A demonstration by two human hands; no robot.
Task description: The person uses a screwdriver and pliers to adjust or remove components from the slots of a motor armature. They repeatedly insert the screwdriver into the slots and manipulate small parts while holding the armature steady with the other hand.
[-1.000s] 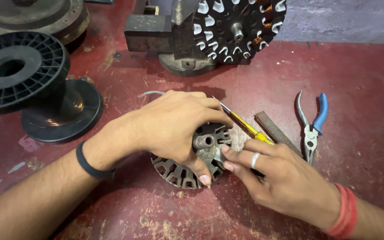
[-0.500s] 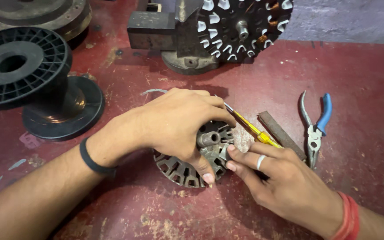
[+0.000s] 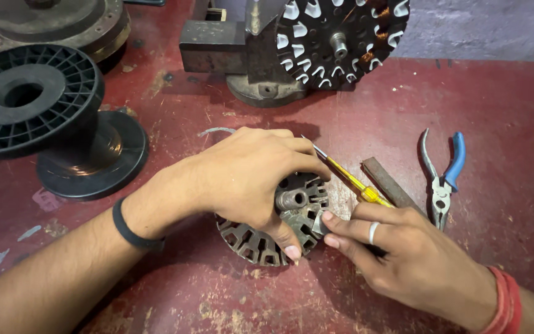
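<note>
The step in hand looks like working at the slots of a slotted metal stator core [image 3: 261, 238], which lies flat on the red workbench [image 3: 496, 105] near the middle of its near edge; the left hand [image 3: 248, 176] is curled over the core from above, fingers wrapped round its rim and thumb pressed to the near side, steadying it; the right hand [image 3: 403, 253] comes in from the right, its fingers pinched on a small pale piece at the core's right rim, with a yellow-handled screwdriver [image 3: 353, 181] lying across it; by my judgement the next move calls for a firm hold and a careful push into one slot; blue-handled pliers [image 3: 443, 179] lie towards the right edge, a black spool [image 3: 25, 102] at the far left.
</note>
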